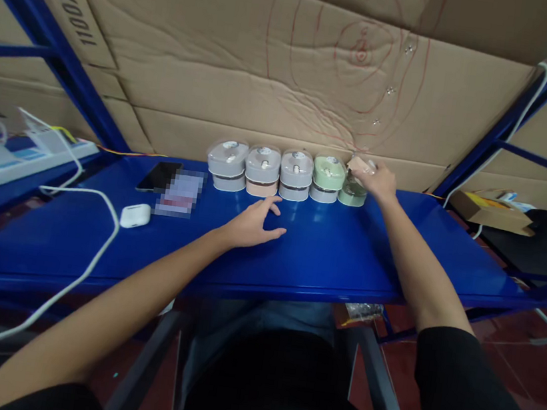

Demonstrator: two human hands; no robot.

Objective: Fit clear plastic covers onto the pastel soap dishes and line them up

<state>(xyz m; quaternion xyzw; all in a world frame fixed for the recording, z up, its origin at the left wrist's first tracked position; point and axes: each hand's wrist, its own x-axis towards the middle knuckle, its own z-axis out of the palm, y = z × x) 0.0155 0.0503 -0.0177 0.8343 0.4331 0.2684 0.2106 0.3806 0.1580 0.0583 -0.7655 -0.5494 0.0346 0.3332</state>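
My right hand (382, 181) grips a boxy peach piece (359, 164) near the glossy blue tabletop (328, 249)'s back edge, open room beside my spread left hand (251, 223)

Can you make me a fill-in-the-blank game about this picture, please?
1. The open bare left hand holds ____.
2. The bare right hand grips a small peach-coloured item at the ____ end of the row of rounded, lidded plastic boxes.
3. The small white rounded case lies on a smooth, flat tabletop coloured ____.
4. Curved red lines are drawn on a wrinkled sheet of brown ____.

Missing words: nothing; right; blue; cardboard.
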